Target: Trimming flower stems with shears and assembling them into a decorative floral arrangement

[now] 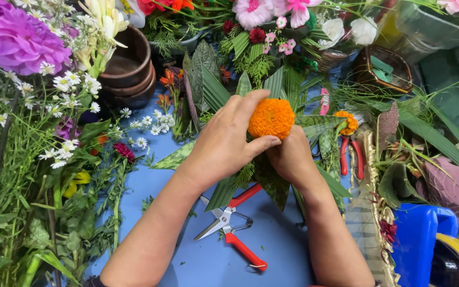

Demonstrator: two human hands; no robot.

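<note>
Both hands grip one round orange marigold bloom (271, 118) above the blue table (272, 244): left hand (224, 142) pinching it, right hand (292, 157) probably closed on its stem; soft, crushable, better held below the petals.

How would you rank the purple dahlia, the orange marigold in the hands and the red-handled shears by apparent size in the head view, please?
1. purple dahlia, partly cut off by the frame.
2. red-handled shears, longer but thin, so unsure against the dahlia.
3. orange marigold, clearly smallest.
</note>
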